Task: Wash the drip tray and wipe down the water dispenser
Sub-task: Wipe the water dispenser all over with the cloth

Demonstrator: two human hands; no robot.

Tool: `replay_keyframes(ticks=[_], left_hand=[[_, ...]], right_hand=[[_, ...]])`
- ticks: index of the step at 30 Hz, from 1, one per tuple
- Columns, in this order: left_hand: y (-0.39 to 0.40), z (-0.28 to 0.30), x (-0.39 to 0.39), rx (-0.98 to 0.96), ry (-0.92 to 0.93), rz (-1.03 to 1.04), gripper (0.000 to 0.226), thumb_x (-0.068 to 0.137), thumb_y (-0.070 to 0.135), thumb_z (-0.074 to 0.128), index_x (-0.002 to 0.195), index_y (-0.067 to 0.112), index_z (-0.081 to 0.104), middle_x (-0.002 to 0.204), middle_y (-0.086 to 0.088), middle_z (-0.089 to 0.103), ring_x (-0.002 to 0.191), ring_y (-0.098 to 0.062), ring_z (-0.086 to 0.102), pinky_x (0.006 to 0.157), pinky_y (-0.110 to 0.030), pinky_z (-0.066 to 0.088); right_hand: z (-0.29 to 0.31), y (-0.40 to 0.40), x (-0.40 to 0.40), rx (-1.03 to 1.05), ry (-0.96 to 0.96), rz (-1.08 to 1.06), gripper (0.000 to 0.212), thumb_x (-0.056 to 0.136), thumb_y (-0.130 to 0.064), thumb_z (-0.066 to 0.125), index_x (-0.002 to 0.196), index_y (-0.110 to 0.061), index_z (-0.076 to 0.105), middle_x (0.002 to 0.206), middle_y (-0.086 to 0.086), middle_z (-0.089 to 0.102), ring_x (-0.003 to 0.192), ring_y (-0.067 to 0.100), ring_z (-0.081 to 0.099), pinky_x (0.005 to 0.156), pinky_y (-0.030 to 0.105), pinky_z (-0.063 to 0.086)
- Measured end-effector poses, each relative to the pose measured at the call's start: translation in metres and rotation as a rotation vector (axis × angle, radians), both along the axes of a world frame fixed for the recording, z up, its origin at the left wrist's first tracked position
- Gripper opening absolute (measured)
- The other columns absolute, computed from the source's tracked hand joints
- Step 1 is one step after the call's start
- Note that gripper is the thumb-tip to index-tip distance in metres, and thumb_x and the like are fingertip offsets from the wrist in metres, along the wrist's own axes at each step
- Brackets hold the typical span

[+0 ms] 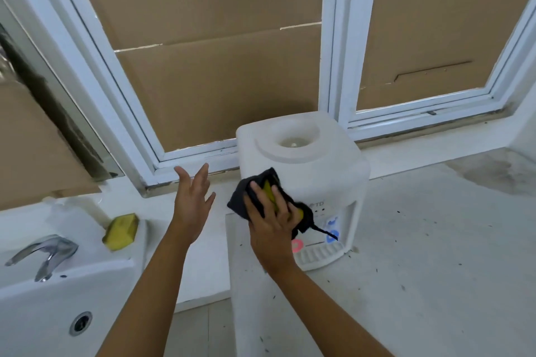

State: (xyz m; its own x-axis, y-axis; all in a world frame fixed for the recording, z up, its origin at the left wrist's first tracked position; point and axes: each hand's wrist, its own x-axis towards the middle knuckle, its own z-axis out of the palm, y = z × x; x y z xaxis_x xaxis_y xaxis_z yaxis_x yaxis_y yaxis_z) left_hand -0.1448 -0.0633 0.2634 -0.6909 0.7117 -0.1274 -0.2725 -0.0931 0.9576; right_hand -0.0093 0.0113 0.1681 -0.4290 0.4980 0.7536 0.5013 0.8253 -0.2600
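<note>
The right hand [272, 226] presses a black cloth [252, 194] with a yellow sponge [269, 190] against the front top edge of the white dispenser [304, 159], fingers curled over them. The left hand [193, 200] is open in the air, left of the dispenser. The drip tray [319, 253] sits at the dispenser's foot on the counter [435, 240]. The dispenser reads "TD". Another sponge [121, 230] lies by the sink [43, 298], further left.
</note>
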Motion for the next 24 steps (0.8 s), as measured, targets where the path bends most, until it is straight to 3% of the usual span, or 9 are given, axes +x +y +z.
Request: replay_keyframes(ticks=[5,8,11,14,16,17,19,21,24], left_hand=[[-0.041,-0.029,-0.024,-0.047,-0.030,0.029,0.081,0.087,0.075,0.014,0.146,0.026,0.039,0.156,-0.002,0.030,0.145,-0.022,0.025,0.117,-0.042,0.023],[-0.060,-0.034,-0.033,-0.033,-0.053,0.019,0.080,0.088,0.074,0.015,0.145,0.025,0.042,0.155,-0.006,0.033,0.144,-0.024,0.027,0.118,-0.044,0.024],[-0.077,-0.041,-0.038,-0.056,-0.078,0.049,0.082,0.087,0.074,0.015,0.143,0.022,0.044,0.154,-0.008,0.034,0.143,-0.026,0.029,0.118,-0.045,0.024],[-0.091,-0.051,-0.040,-0.068,-0.087,0.065,0.082,0.087,0.072,0.015,0.142,0.020,0.046,0.152,-0.010,0.037,0.143,-0.027,0.030,0.117,-0.045,0.025],[-0.099,-0.056,-0.037,-0.092,-0.072,0.049,0.080,0.087,0.071,0.019,0.139,0.019,0.049,0.149,-0.011,0.042,0.142,-0.027,0.032,0.117,-0.045,0.026],[-0.103,-0.058,-0.036,-0.107,-0.061,0.035,0.077,0.088,0.069,0.022,0.138,0.018,0.051,0.146,-0.010,0.046,0.141,-0.027,0.034,0.117,-0.045,0.026],[-0.109,-0.060,-0.032,-0.130,-0.032,-0.013,0.074,0.086,0.071,0.029,0.134,0.020,0.055,0.139,-0.007,0.053,0.137,-0.023,0.040,0.118,-0.045,0.026],[-0.112,-0.058,-0.028,-0.139,0.003,-0.069,0.082,0.077,0.082,0.038,0.131,0.023,0.058,0.135,-0.003,0.058,0.132,-0.016,0.046,0.118,-0.045,0.025],[-0.117,-0.052,-0.025,-0.100,0.057,-0.158,0.095,0.061,0.091,0.048,0.131,0.027,0.058,0.136,0.001,0.058,0.129,-0.013,0.050,0.116,-0.044,0.030]], right_hand=[[-0.027,-0.005,-0.026,0.036,-0.400,0.206,0.066,0.071,0.002,0.057,0.133,-0.019,0.059,0.147,-0.007,0.047,0.135,0.015,0.035,0.110,0.038,0.019],[-0.060,-0.007,-0.037,0.091,-0.782,0.153,0.051,0.074,-0.006,0.050,0.120,-0.016,0.069,0.127,-0.003,0.064,0.119,0.019,0.052,0.117,0.041,0.006],[-0.076,-0.016,-0.033,0.023,-0.972,0.138,0.039,0.057,-0.012,0.076,0.096,-0.020,0.076,0.101,-0.005,0.069,0.094,0.019,0.064,0.107,0.039,0.021],[-0.064,-0.036,-0.029,-0.352,-0.696,0.311,0.047,0.059,-0.008,0.073,0.101,-0.030,0.072,0.107,-0.015,0.066,0.088,0.013,0.062,0.084,0.036,0.031],[-0.041,-0.047,-0.029,-0.681,-0.340,0.366,0.034,0.091,-0.011,0.054,0.118,-0.028,0.064,0.119,-0.015,0.061,0.102,0.012,0.058,0.086,0.035,0.040],[-0.025,-0.052,-0.026,-0.983,-0.211,0.463,0.028,0.100,-0.016,0.046,0.122,-0.025,0.061,0.120,-0.011,0.061,0.107,0.013,0.058,0.090,0.032,0.043],[0.008,-0.059,-0.017,-1.380,-0.067,0.612,0.025,0.103,-0.027,0.043,0.122,-0.025,0.059,0.115,-0.006,0.065,0.107,0.013,0.061,0.086,0.020,0.047],[0.039,-0.061,-0.012,-1.462,-0.056,0.714,0.025,0.101,-0.037,0.044,0.118,-0.029,0.061,0.111,-0.007,0.067,0.104,0.011,0.063,0.084,0.018,0.049],[0.074,-0.063,-0.011,-1.338,-0.192,0.756,0.029,0.100,-0.043,0.044,0.108,-0.025,0.065,0.108,-0.001,0.069,0.102,0.017,0.066,0.094,0.031,0.052]])
